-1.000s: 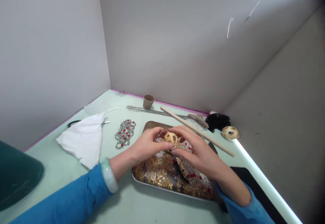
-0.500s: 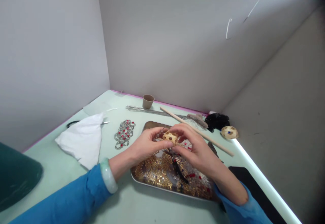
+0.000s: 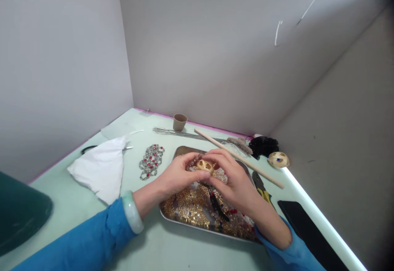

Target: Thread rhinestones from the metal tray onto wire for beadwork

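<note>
Both my hands meet over a metal tray [image 3: 181, 221] full of gold and red beads. My left hand [image 3: 177, 176] and my right hand [image 3: 232, 181] are both closed around a small cream hollow ball with round holes [image 3: 205, 165], pinched between thumbs and fingertips just above the beads. A black tool [image 3: 217, 205] lies in the tray under my right hand. Blue sleeves cover both forearms, and a pale green bangle [image 3: 133, 213] sits on my left wrist.
A beaded silver-and-red piece [image 3: 151, 161], white cloth [image 3: 100, 168], small tan cup [image 3: 179, 122], thin wires [image 3: 172, 132], wooden stick [image 3: 243, 160], black bundle [image 3: 264, 146], a second hollow ball [image 3: 278, 160], yellow-handled pliers [image 3: 261, 187] and a black flat object [image 3: 308, 234] lie around. Grey walls enclose the pale green table.
My right hand has shifted left and closer over the ball, turning it slightly. The pliers and the black flat object at the right have come into view.
</note>
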A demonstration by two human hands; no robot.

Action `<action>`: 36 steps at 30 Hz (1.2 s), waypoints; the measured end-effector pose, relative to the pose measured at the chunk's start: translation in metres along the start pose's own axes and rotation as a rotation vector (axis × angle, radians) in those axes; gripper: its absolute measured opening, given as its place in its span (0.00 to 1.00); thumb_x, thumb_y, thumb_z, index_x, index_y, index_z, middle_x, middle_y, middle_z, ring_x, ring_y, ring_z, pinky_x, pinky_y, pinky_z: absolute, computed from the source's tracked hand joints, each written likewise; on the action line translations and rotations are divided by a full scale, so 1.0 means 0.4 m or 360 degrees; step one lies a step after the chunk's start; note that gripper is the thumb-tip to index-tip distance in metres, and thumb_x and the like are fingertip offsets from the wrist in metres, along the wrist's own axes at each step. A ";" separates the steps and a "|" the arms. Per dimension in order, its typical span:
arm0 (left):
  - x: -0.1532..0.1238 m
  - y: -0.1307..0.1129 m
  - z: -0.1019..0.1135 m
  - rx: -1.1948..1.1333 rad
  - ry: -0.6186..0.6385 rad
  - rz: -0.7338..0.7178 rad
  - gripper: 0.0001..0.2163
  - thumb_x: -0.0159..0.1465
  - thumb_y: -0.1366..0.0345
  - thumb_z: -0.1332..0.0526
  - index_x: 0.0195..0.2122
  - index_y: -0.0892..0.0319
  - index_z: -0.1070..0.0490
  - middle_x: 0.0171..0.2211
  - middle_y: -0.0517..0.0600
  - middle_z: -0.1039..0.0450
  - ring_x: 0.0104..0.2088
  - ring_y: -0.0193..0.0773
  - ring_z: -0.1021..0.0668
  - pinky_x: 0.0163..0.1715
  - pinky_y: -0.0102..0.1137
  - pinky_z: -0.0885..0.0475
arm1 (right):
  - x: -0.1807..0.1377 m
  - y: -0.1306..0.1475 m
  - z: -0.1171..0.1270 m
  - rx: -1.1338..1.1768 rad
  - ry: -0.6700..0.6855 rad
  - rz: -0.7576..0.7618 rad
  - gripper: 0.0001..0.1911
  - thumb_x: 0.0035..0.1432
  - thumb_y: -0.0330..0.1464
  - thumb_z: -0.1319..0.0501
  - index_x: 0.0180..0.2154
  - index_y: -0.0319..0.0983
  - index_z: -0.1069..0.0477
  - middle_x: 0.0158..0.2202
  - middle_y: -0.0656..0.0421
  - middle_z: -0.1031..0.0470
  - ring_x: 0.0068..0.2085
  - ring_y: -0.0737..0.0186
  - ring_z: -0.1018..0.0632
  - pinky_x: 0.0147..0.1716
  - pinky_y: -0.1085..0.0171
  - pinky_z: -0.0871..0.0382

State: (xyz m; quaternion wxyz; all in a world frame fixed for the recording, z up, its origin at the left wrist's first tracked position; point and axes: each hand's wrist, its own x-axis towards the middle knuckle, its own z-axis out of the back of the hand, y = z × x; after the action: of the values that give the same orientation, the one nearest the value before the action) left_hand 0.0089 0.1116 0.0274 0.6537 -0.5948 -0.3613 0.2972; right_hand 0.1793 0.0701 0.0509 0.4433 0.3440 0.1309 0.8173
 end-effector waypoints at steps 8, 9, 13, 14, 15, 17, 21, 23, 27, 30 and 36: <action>-0.004 -0.002 0.003 -0.0008 0.0005 0.0056 0.20 0.52 0.63 0.36 0.46 0.60 0.32 0.43 0.54 0.28 0.39 0.41 0.25 0.38 0.35 0.31 | 0.000 -0.007 -0.003 0.0008 0.0007 -0.0036 0.19 0.52 0.26 0.42 0.47 0.41 0.38 0.48 0.53 0.36 0.48 0.55 0.32 0.44 0.57 0.34; -0.004 -0.001 0.004 0.0005 0.0017 0.0062 0.20 0.52 0.63 0.36 0.47 0.60 0.33 0.43 0.53 0.28 0.39 0.41 0.25 0.37 0.35 0.31 | 0.000 -0.008 -0.003 0.0003 0.0011 -0.0034 0.19 0.52 0.26 0.42 0.46 0.41 0.38 0.48 0.53 0.36 0.48 0.56 0.32 0.44 0.57 0.34; -0.005 -0.001 0.007 0.0038 0.0056 0.0027 0.21 0.53 0.64 0.37 0.48 0.60 0.33 0.44 0.54 0.28 0.41 0.42 0.26 0.38 0.35 0.30 | 0.000 -0.007 -0.007 -0.0007 0.0009 -0.0024 0.18 0.51 0.24 0.42 0.45 0.41 0.38 0.46 0.53 0.35 0.47 0.56 0.32 0.44 0.57 0.35; -0.005 -0.002 0.008 0.0044 0.0059 0.0017 0.20 0.53 0.65 0.37 0.48 0.60 0.33 0.45 0.54 0.28 0.42 0.42 0.26 0.39 0.35 0.31 | 0.000 -0.007 -0.009 -0.0007 0.0007 -0.0022 0.18 0.51 0.24 0.42 0.45 0.41 0.38 0.46 0.54 0.35 0.47 0.56 0.32 0.44 0.57 0.35; -0.005 -0.003 0.009 0.0050 0.0060 0.0009 0.20 0.53 0.66 0.37 0.49 0.60 0.33 0.45 0.54 0.28 0.43 0.42 0.26 0.40 0.36 0.31 | 0.001 -0.007 -0.010 -0.0007 0.0004 -0.0022 0.18 0.51 0.24 0.43 0.45 0.41 0.38 0.46 0.54 0.35 0.48 0.56 0.32 0.45 0.57 0.35; -0.004 -0.006 0.010 0.0056 0.0061 0.0004 0.20 0.53 0.66 0.38 0.49 0.60 0.33 0.46 0.54 0.29 0.43 0.42 0.27 0.42 0.36 0.31 | 0.001 -0.007 -0.012 -0.0005 -0.0009 -0.0020 0.19 0.51 0.23 0.43 0.45 0.41 0.38 0.46 0.54 0.35 0.48 0.56 0.33 0.45 0.58 0.35; -0.004 -0.006 0.011 0.0020 0.0063 -0.0003 0.20 0.53 0.67 0.38 0.49 0.59 0.33 0.46 0.53 0.29 0.44 0.42 0.27 0.43 0.36 0.32 | 0.002 -0.007 -0.014 -0.0009 -0.0044 -0.0017 0.18 0.50 0.23 0.43 0.45 0.42 0.38 0.46 0.54 0.35 0.49 0.55 0.33 0.45 0.56 0.35; -0.004 -0.005 0.012 -0.0015 0.0073 0.0003 0.20 0.53 0.67 0.37 0.49 0.59 0.34 0.46 0.53 0.30 0.44 0.42 0.28 0.42 0.36 0.32 | 0.002 -0.006 -0.015 -0.0019 -0.0055 -0.0018 0.19 0.50 0.24 0.43 0.46 0.42 0.38 0.47 0.54 0.35 0.49 0.54 0.33 0.45 0.55 0.35; -0.005 -0.001 0.012 -0.0074 0.0101 0.0026 0.21 0.53 0.67 0.37 0.49 0.59 0.34 0.46 0.53 0.30 0.43 0.42 0.27 0.42 0.38 0.32 | 0.000 -0.003 -0.017 -0.0049 -0.0105 0.0010 0.19 0.50 0.24 0.43 0.45 0.43 0.37 0.47 0.54 0.35 0.50 0.53 0.33 0.45 0.53 0.35; -0.006 0.000 0.012 -0.0114 0.0116 0.0015 0.22 0.53 0.67 0.37 0.50 0.59 0.35 0.46 0.54 0.30 0.43 0.42 0.27 0.43 0.39 0.32 | -0.001 -0.003 -0.017 -0.0064 -0.0139 0.0033 0.18 0.50 0.24 0.42 0.44 0.43 0.37 0.46 0.54 0.35 0.50 0.52 0.33 0.46 0.52 0.36; -0.005 -0.007 0.008 -0.0177 0.0087 -0.0051 0.23 0.53 0.70 0.37 0.51 0.59 0.36 0.50 0.55 0.33 0.48 0.45 0.29 0.48 0.40 0.33 | -0.001 -0.008 -0.019 0.0020 -0.0141 -0.0059 0.22 0.49 0.24 0.42 0.47 0.42 0.39 0.47 0.54 0.36 0.48 0.55 0.32 0.44 0.55 0.34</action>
State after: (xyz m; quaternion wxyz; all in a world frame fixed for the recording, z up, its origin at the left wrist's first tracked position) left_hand 0.0050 0.1116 0.0299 0.6338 -0.6323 -0.3689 0.2498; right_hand 0.1764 0.0724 0.0435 0.4616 0.3801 0.1228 0.7921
